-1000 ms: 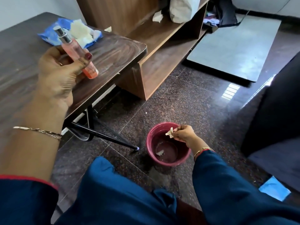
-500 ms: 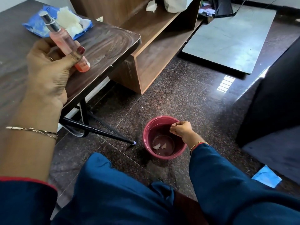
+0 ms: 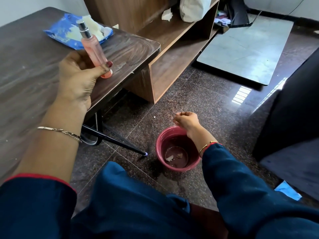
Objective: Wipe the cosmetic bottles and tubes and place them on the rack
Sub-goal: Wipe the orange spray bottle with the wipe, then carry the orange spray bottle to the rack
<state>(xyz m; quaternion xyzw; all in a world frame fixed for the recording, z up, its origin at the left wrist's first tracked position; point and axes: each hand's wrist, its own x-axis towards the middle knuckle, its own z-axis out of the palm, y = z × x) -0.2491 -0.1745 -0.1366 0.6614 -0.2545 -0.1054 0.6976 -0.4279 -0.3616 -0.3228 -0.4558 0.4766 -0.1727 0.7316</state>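
My left hand (image 3: 77,78) grips a slim pink spray bottle (image 3: 94,49) with a silver nozzle, held upright above the dark wooden table (image 3: 31,66). Behind it on the table lies a blue wet-wipe pack (image 3: 63,31) with white wipes (image 3: 91,25) sticking out. My right hand (image 3: 186,120) hovers over the far rim of a maroon bucket (image 3: 161,144) on the floor, fingers loosely curled with nothing visible in them. Two small used wipe scraps (image 3: 170,158) lie at the bucket's bottom. The wooden rack (image 3: 172,42) stands behind the table.
A white bag (image 3: 195,7) and a crumpled tissue (image 3: 166,14) sit on the rack's shelf. A grey slab (image 3: 245,50) lies on the glossy dark floor to the right. A dark seat (image 3: 296,118) is at far right. The table's black metal leg (image 3: 114,140) angles toward the bucket.
My right hand dropped the wipe scrap into the bucket and lifted above its far rim. My left hand kept the pink bottle and turned it more upright.
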